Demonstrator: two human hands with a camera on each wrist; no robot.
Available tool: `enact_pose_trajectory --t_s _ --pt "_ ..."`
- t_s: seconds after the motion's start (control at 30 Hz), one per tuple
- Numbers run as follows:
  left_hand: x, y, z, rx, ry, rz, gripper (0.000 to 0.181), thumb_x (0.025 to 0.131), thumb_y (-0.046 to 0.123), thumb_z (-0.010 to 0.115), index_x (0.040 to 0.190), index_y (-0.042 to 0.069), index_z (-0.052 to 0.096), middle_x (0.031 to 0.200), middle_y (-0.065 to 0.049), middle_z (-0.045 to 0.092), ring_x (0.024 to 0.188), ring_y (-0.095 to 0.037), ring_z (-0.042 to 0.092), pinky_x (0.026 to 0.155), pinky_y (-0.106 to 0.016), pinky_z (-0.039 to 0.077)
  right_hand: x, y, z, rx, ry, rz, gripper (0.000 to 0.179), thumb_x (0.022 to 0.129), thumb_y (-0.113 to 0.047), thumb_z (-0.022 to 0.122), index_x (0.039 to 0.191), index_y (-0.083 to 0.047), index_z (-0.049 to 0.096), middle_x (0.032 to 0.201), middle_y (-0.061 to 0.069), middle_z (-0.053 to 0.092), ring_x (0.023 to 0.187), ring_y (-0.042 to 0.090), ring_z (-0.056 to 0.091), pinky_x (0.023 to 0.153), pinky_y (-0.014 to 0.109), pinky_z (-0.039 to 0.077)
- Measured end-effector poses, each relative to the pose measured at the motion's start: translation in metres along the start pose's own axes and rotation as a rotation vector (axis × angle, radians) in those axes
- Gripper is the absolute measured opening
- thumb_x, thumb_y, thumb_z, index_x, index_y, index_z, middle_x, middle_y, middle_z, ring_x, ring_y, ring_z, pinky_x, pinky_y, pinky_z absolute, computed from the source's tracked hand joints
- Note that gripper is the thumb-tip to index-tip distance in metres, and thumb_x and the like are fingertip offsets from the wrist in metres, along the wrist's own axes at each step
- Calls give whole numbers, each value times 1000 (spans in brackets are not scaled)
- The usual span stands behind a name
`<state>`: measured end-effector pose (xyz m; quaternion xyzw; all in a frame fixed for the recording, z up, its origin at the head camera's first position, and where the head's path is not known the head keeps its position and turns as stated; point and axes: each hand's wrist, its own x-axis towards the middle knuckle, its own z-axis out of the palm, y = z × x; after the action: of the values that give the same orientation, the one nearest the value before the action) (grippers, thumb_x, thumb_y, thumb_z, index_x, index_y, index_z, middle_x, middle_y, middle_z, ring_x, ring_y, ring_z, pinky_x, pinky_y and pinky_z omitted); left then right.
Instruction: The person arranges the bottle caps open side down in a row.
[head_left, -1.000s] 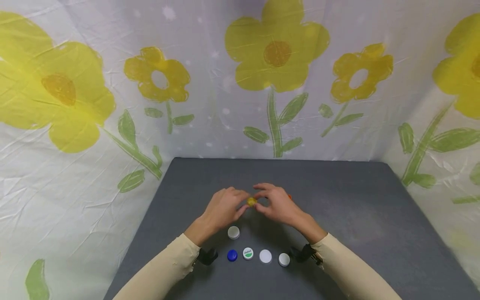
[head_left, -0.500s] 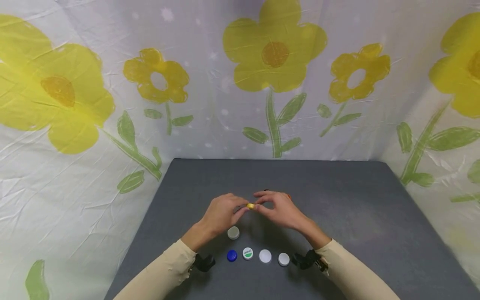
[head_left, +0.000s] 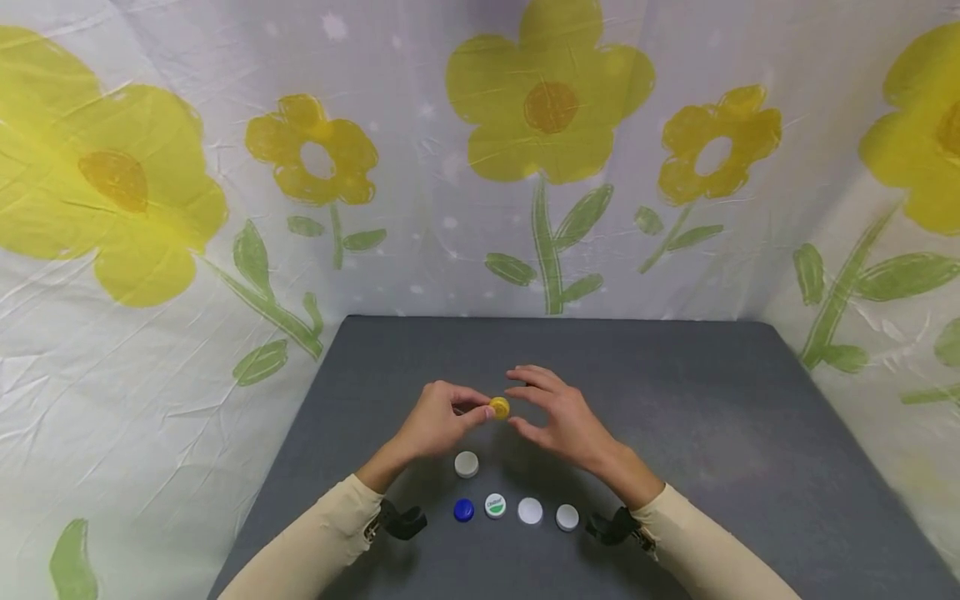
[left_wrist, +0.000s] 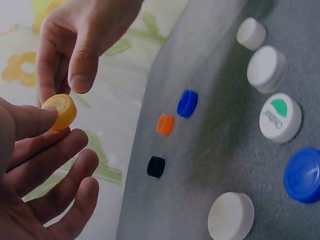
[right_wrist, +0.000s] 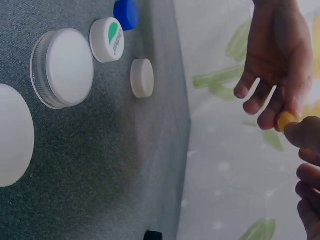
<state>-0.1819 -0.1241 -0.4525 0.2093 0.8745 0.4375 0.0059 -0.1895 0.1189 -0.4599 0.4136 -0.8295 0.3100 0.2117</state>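
In the head view my left hand [head_left: 441, 419] pinches a yellow bottle cap [head_left: 499, 407] between thumb and fingers, above the far side of the caps. The cap's round face shows toward the head camera. My right hand [head_left: 566, 419] hovers just to the right, its fingers spread and slightly bent, a small gap between them and the cap. The left wrist view shows the left thumb pressed on the face of the yellow cap [left_wrist: 64, 112], with the right hand [left_wrist: 82, 45] close above. From the right wrist camera, the right thumb partly covers the cap [right_wrist: 286, 121].
On the dark grey table [head_left: 697, 433] lie a white cap [head_left: 467, 464], a blue cap [head_left: 463, 510], a white cap with green print [head_left: 495, 506] and two plain white caps. Black [left_wrist: 156, 167], orange [left_wrist: 165, 124] and smaller blue [left_wrist: 187, 103] caps lie apart. A flowered curtain surrounds the table.
Both hands held the yellow cap between them half a second ago; the right fingers have since come off and spread. The cap has turned its face toward the head camera in my left hand.
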Motion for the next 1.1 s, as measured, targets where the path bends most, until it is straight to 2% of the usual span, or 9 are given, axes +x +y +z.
enact_pose_trajectory --t_s 0.17,0.27,0.4,0.47,0.57,0.7,0.8,0.93,1.1 --pt "0 -2 -3 -138 -68 -110 18 92 36 74 98 20 80 85 7 76 81 -16 73 70 -29 58 0 -2 3 6 46 -54 40 79 -17 86 116 -10 73 135 7 63 132 28 54 98 43 52" --pt "0 -3 -4 -228 -114 -159 22 92 37 73 98 17 79 86 3 77 85 -23 74 75 -39 60 0 -2 4 14 56 -74 38 78 -14 87 113 -9 74 134 7 64 131 28 55 99 43 51" --pt "-1 -2 -4 -258 -143 -171 24 93 38 72 100 16 79 89 1 78 87 -26 74 79 -48 59 0 -4 4 14 36 -70 33 81 -15 84 113 -10 74 134 7 64 132 27 54 102 43 49" --pt "-1 0 -4 -220 -136 -158 24 93 39 71 102 18 79 91 3 77 87 -21 74 79 -44 60 0 -4 2 13 18 -58 31 84 -17 82 113 -10 73 135 7 63 133 26 53 103 44 49" --pt "-3 2 -4 -128 -93 -113 24 93 38 72 108 21 77 97 6 77 86 -13 73 76 -34 59 1 -4 1 5 -5 -32 29 86 -21 79 113 -10 73 136 6 62 134 26 52 103 44 49" --pt "-5 4 -5 -9 -31 -7 27 91 31 74 117 21 75 109 5 75 86 -6 71 75 -26 58 -1 -2 2 7 -12 15 27 86 -21 79 111 -12 74 135 7 63 133 29 53 100 46 51" --pt "-5 4 -2 53 -15 84 28 90 24 76 117 19 75 108 0 76 82 -5 70 73 -27 59 -2 -1 4 25 -7 45 25 86 -22 79 109 -12 74 133 6 65 132 28 55 100 46 51" --pt "-3 4 2 167 -4 177 24 88 21 78 112 18 77 98 -1 77 79 -8 69 72 -34 59 -4 -1 8 44 -22 82 22 87 -22 79 106 -13 75 132 6 65 132 24 55 100 44 51" --pt "-5 -3 10 446 -4 281 22 87 25 80 107 18 78 98 2 77 84 -14 70 71 -34 57 -10 -3 15 16 -89 100 19 87 -21 79 104 -13 76 132 8 65 130 27 56 99 44 52"
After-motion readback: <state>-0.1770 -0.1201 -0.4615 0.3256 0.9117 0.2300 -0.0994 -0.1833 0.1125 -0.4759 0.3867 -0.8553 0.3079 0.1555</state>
